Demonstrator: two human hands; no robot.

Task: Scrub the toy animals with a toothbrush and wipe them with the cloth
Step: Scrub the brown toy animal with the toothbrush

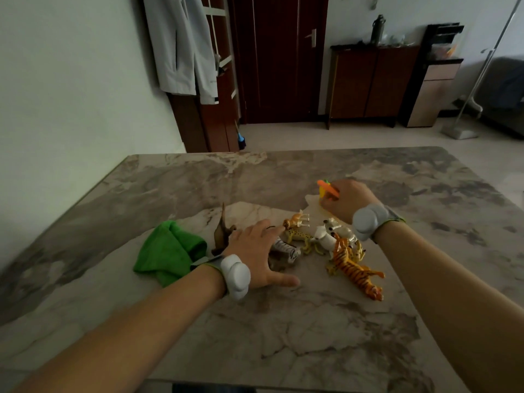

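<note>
On table [198,180]: one cloth [167,251], one tiger [355,272]

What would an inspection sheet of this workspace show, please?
Surface: veined marble table.
Job's things: green cloth at left; toy tiger, zebra, cheetah and brown dinosaur clustered mid-table; orange toothbrush in hand.
Clutter: nothing seen.
Grippers: left hand spread open over the zebra; right hand grips the toothbrush.
Cables: nothing seen.
Surroundings: dark door, wooden cabinet, hanging jacket.
</note>
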